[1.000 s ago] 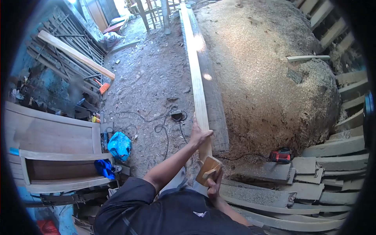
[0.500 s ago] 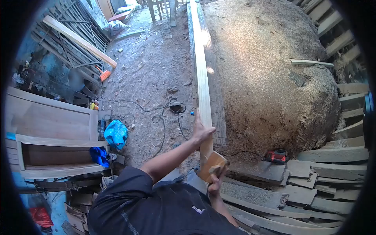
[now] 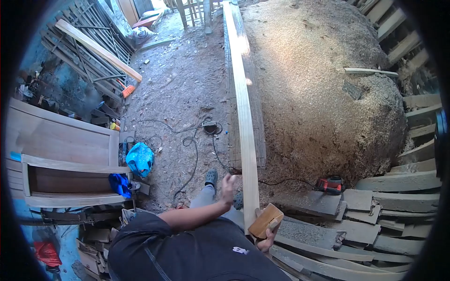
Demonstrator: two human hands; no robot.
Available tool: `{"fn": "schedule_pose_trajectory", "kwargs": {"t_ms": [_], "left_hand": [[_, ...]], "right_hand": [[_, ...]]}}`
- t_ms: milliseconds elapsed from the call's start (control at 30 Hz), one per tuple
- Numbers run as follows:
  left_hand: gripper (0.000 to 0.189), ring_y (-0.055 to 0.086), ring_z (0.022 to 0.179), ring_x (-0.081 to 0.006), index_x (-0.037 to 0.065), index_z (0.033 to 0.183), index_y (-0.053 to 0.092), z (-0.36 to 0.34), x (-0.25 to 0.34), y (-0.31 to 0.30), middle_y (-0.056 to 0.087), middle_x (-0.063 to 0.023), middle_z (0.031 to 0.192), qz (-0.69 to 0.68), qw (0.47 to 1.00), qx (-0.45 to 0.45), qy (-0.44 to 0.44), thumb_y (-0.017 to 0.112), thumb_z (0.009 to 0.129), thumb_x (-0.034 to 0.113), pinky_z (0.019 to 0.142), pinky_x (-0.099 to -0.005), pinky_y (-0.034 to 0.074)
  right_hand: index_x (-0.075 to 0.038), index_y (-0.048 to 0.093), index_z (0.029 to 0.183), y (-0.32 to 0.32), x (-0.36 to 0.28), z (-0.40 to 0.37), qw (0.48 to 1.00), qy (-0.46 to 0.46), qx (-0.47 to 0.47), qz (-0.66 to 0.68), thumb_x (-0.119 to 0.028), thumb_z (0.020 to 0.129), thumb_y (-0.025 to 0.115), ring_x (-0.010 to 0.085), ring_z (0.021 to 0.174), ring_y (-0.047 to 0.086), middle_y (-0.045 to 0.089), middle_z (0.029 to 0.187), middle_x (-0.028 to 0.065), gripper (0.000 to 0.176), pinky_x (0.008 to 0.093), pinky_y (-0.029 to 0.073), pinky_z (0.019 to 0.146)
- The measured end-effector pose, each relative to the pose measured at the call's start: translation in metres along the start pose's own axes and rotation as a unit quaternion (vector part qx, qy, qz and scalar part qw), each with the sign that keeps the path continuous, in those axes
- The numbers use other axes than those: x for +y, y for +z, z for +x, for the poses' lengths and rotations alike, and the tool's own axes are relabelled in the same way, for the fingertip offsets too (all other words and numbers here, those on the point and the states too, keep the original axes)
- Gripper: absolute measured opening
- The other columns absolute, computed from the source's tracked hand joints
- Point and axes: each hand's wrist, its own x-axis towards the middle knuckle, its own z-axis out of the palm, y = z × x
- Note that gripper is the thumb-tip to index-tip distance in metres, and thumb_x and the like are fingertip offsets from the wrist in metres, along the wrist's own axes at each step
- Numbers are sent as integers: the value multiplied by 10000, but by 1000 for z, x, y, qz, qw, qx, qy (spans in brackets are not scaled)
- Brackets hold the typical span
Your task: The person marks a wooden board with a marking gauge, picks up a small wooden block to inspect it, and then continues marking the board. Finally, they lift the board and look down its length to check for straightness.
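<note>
A long pale plank (image 3: 245, 112) runs away from my body over a rough, darker board (image 3: 258, 140). My left hand (image 3: 227, 191) is raised just left of the plank, not touching it, with its fingers up and blurred. At the near end of the plank my right hand (image 3: 268, 240) holds a wooden block (image 3: 266, 220), its fingers wrapped round the block's right side. The block lies against the plank's right edge and is tilted. Part of the right palm is hidden under the block.
A red power tool (image 3: 331, 185) lies at the right near stacked boards (image 3: 398, 201). Sawdust (image 3: 318, 93) is heaped beyond. A cable with a grey box (image 3: 209, 126) crosses the floor. Wooden panels (image 3: 61, 136) and a light-blue bag (image 3: 139, 159) are at the left.
My left hand has come off the plank and moved left and towards my body. The block in my right hand has shifted right and nearer. A foot now shows below the cable.
</note>
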Motion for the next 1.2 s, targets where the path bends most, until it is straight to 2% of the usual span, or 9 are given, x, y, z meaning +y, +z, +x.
{"fn": "schedule_pose_trajectory", "kwargs": {"t_ms": [33,100,233,400,600,667,800,833,1200], "left_hand": [[904,470,1385,-272,30,1557,363,-3,-16,-14,537,-140,1432,-1,1000,-3,0,640,929,618,1167,-404,359],[1055,441,1430,-295,39,1554,393,-9,-47,-32,468,-173,1545,-113,942,-46,-312,511,881,843,1196,-434,315],[1266,493,1391,-306,70,1519,469,-28,-75,-18,528,-154,1512,-212,880,-321,-279,365,709,1038,1184,-450,349],[1361,476,1415,-337,77,1519,461,-15,-78,7,518,-161,1518,-358,801,-400,-266,414,590,1070,1233,-515,306],[1187,534,1364,-340,126,1502,486,-22,-69,-6,566,-154,1469,-355,839,-336,-239,569,669,969,1179,-565,372],[1041,572,1322,-335,165,1478,514,-14,-77,-19,615,-131,1411,-450,760,-394,-256,608,745,897,1161,-577,390],[923,599,1289,-346,173,1451,542,-8,-63,-30,636,-125,1381,-389,830,-336,-215,602,817,841,1124,-573,439],[848,571,1313,-378,122,1476,497,4,-67,-35,587,-173,1424,-484,741,-413,-216,604,903,739,1135,-584,439],[1182,488,1399,-405,113,1582,371,24,-5,-39,455,-208,1556,-404,794,-377,-252,635,732,891,1166,-634,374]], "right_hand": [[-109,133,1639,-2,2,2,1000,-1,-1,13,-224,868,561,337,1434,407,377,1562,153,890,486,333,1191],[-118,150,1634,14,-2,4,999,18,14,23,-215,859,549,338,1427,417,388,1550,157,877,486,342,1187],[-94,198,1599,24,-8,18,999,30,-15,-33,-206,847,525,339,1401,450,415,1519,170,827,470,358,1183],[-63,320,1526,62,-27,19,998,23,-16,-56,-286,814,535,314,1322,511,488,1410,150,776,463,419,1120],[-81,239,1560,82,-12,12,1000,-7,-19,-18,-218,824,517,357,1311,539,458,1460,191,798,503,476,1088],[-87,231,1567,85,-7,10,1000,13,-26,-7,-208,824,509,364,1335,521,451,1469,190,802,511,459,1107],[-77,263,1570,86,9,23,997,57,-50,18,-177,853,495,347,1414,430,405,1510,178,760,486,358,1186],[-66,268,1569,87,17,30,998,13,-53,-11,-183,866,495,335,1418,422,404,1507,173,748,472,349,1188],[7,410,1473,128,18,54,998,20,-52,16,-296,984,466,292,1268,582,563,1368,164,579,422,435,1118]]}}
